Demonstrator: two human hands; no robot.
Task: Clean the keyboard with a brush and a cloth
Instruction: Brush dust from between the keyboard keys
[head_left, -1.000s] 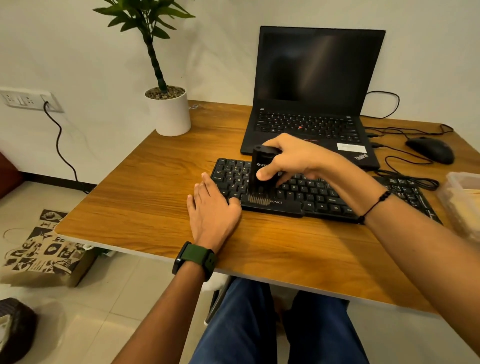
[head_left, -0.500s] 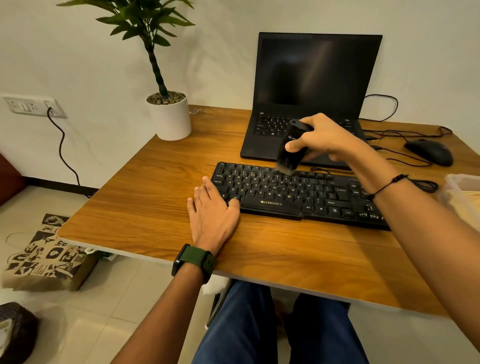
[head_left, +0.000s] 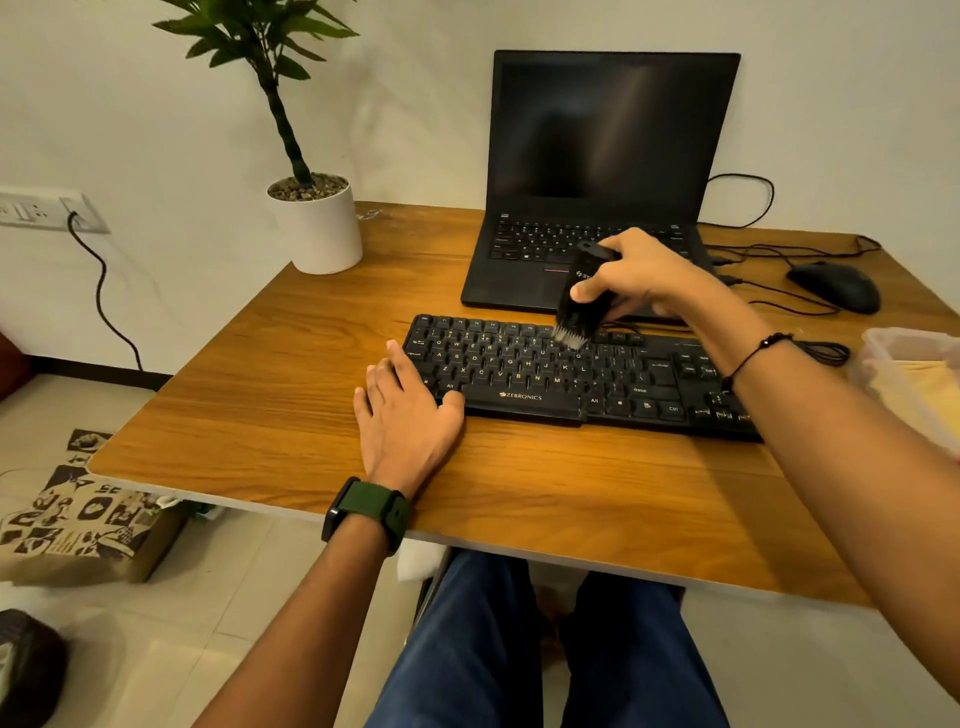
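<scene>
Fingers of your left hand (head_left: 408, 415) lie flat, thumb touching the keyboard (head_left: 571, 376) near edge. Right hand (head_left: 636, 275) grips the brush (head_left: 579, 301), bristles on the top key rows. Brushing seems underway; cloth wipe remains. Plastic tub (head_left: 906, 358) at right holds something yellow, possibly the cloth.

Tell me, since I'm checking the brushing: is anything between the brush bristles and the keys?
Nothing visible. The right hand holds the brush, bristles down on the keyboard upper rows, unobstructed.
</scene>
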